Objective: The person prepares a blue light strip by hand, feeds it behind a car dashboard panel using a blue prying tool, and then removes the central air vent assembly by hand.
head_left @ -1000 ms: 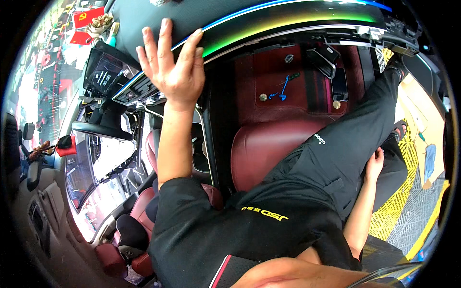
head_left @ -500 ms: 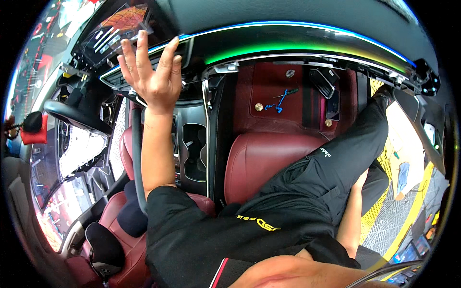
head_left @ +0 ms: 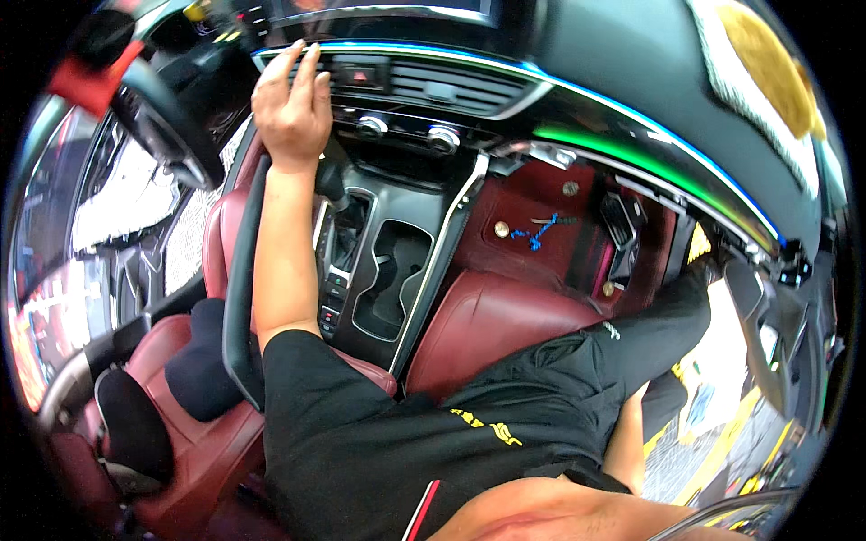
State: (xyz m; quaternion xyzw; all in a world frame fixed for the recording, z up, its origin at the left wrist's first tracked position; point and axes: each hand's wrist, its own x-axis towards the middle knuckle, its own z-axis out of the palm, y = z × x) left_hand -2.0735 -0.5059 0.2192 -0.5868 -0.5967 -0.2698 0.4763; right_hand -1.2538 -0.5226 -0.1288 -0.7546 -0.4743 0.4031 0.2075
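Note:
My left hand (head_left: 293, 117) is stretched out over the left part of the dashboard, its fingers extended and partly spread. Its fingertips overlap the blue-lit trim strip (head_left: 406, 50) beside the air vent (head_left: 442, 92); whether they touch it I cannot tell. No object shows in that hand. Just above the strip is the centre screen (head_left: 397, 11). Two round knobs, one of them a silver-rimmed dial (head_left: 442, 138), sit below the vent. My right forearm (head_left: 627, 451) hangs down beside my thigh, and the leg hides nearly all of that hand.
The gear lever (head_left: 332, 178) and cup holder (head_left: 392, 279) lie right of my left arm. A steering wheel (head_left: 171, 126) is at left. Blue cord-like pieces (head_left: 537, 233) and a loose black vent part (head_left: 621, 225) rest on the red floor mat (head_left: 514, 194). Strip brackets (head_left: 550, 155) are exposed.
My view has swung left, bringing the vent and knobs into sight. My left hand has gone from raised, spread fingers near the screen to fingers closer together at the trim strip.

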